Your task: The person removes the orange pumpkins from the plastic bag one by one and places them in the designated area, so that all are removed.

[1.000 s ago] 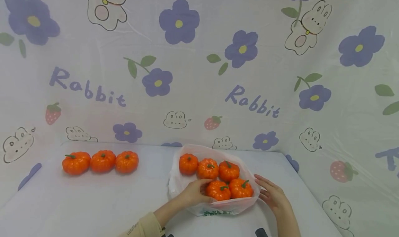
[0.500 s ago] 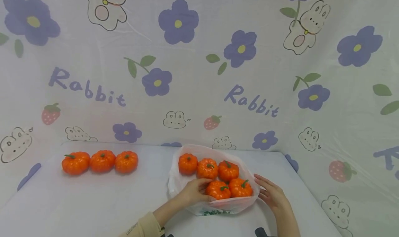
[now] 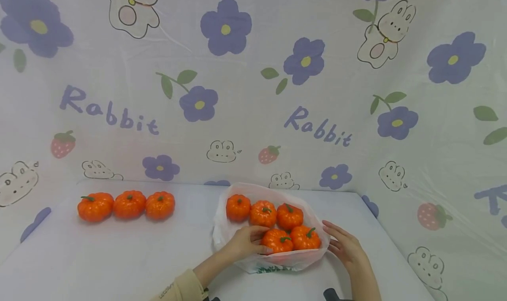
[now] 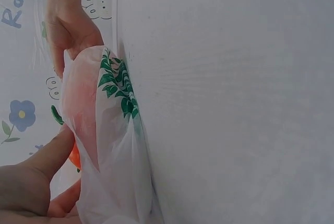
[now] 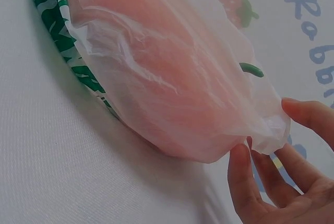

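A thin white plastic bag (image 3: 222, 233) with a green leaf print lies with its mouth open, right of the table's middle in the head view. Several orange mini pumpkins with green stems sit inside it. My left hand (image 3: 243, 244) reaches over the bag's left side and grips the front-left pumpkin (image 3: 278, 240), thumb in front and fingers behind. Beside that one lies another pumpkin (image 3: 306, 238). At the right side of the bag, my right hand (image 3: 345, 246) rests relaxed fingertips against the plastic, as the right wrist view shows close up; its fingers (image 5: 242, 174) touch a gathered corner.
Three more pumpkins (image 3: 130, 204) stand in a row at the table's back left. A white cloth covers the table (image 3: 119, 257). Behind it hangs a curtain (image 3: 245, 116) printed with rabbits, flowers and strawberries. A dark rounded piece (image 3: 330, 294) shows at the bottom edge.
The head view has shifted very slightly. Both hands keep their places at the bag, and the pumpkins stay where they were.
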`<state>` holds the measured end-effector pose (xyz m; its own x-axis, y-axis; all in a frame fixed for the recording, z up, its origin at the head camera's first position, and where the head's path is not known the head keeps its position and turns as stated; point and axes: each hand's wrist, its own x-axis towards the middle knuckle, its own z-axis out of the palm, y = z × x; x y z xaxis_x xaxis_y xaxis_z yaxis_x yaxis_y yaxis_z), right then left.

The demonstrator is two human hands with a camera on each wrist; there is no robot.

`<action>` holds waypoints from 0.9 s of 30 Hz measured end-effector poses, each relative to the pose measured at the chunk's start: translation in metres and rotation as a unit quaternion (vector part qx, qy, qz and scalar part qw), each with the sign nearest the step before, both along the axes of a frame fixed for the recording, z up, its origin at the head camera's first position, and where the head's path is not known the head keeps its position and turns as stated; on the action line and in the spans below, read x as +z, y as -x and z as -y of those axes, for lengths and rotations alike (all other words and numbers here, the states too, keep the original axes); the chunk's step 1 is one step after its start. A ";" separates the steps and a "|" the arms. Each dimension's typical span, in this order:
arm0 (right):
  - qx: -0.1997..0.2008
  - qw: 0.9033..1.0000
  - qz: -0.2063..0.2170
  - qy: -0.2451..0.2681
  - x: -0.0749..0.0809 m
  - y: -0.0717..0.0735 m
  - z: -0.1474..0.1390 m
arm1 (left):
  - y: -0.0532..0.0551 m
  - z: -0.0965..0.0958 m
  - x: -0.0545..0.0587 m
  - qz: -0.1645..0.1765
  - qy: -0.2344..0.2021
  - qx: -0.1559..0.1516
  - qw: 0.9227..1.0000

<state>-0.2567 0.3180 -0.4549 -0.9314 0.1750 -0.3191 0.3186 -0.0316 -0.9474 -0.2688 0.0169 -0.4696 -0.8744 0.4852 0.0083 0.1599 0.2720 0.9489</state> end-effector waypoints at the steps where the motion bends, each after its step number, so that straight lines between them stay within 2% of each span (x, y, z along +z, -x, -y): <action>1: 0.000 1.000 0.000 0.001 0.000 0.000 0.000 | 0.000 0.000 0.001 0.001 0.000 0.001 1.000; 9: -0.001 1.000 0.001 0.004 -0.001 0.000 -0.001 | -0.002 0.001 0.004 0.000 0.000 0.006 1.000; 15: -0.001 1.000 0.003 0.001 0.001 0.000 -0.001 | 0.000 0.006 0.008 -0.020 0.008 0.012 1.000; 20: 0.000 1.000 0.006 -0.001 0.003 0.000 -0.001 | 0.001 0.013 0.012 -0.032 -0.009 0.015 0.999; 27: 0.001 1.000 0.009 -0.004 0.004 0.000 0.000 | 0.004 0.026 0.018 -0.038 -0.011 0.039 0.998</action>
